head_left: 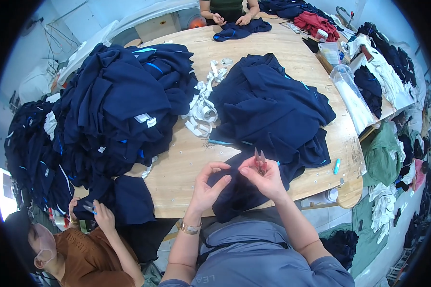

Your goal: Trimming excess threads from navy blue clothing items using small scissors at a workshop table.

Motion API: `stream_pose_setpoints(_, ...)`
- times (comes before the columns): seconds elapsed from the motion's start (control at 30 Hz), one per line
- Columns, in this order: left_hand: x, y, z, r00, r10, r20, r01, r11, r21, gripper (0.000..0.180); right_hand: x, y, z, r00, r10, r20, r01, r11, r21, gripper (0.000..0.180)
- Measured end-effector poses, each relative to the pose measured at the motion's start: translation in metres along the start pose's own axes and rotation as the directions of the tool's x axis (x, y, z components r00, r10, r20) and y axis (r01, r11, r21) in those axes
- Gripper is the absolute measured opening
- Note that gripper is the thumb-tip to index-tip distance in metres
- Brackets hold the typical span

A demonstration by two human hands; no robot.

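Your left hand (209,184) is curled with thumb and forefinger pinched on a fold of the navy garment (234,191) that hangs over the near edge of the wooden table (177,162) toward your lap. Your right hand (266,177) is closed around a small pair of red-handled snips (260,160), blades pointing up and away from you, just above the same piece of cloth. The two hands sit close together with the fabric between them; whether the blades touch the cloth is hard to tell from here, since your fingers cover that spot.

That garment runs up into a loose heap of navy clothes (268,105) in the middle of the table. To your left lies a much larger stack of navy garments (119,100) with light blue trim, and between the two piles sits a tangle of white ribbon (203,107). A small blue marker (336,166) lies near the table's right edge, beside a clear plastic bag (352,93).

At your lower left a person in a brown top (88,260) holds another navy piece with both hands. Across the table a second person's hands (232,19) rest on a navy garment, with a red cloth (316,24) further right.
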State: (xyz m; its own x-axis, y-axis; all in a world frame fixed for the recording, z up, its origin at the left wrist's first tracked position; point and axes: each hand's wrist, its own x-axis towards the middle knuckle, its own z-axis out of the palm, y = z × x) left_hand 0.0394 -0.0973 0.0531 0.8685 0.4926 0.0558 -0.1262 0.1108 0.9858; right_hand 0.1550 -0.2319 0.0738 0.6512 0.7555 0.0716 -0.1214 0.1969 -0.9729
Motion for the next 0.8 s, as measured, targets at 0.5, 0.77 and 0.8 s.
stream_pose_setpoints(0.5,-0.002,0.012,-0.001,0.994,-0.104,0.036,0.104,0.994,0.021,0.025,-0.009,-0.003,-0.024,0.996,0.045,0.079,-0.035,0.992,-0.121,0.024)
stream_pose_setpoints(0.77,-0.002,0.016,-0.003,0.985,-0.148,0.089,0.154,0.986,-0.061,0.028,-0.006,-0.004,-0.023,0.957,-0.164,0.237,0.288,0.580,-0.762,0.031)
stream_pose_setpoints(0.8,-0.002,0.017,-0.003,0.985,-0.141,0.100,0.148,0.987,-0.058,0.028,-0.005,-0.004,-0.023,0.951,-0.171,0.256,0.308,0.560,-0.769,0.032)
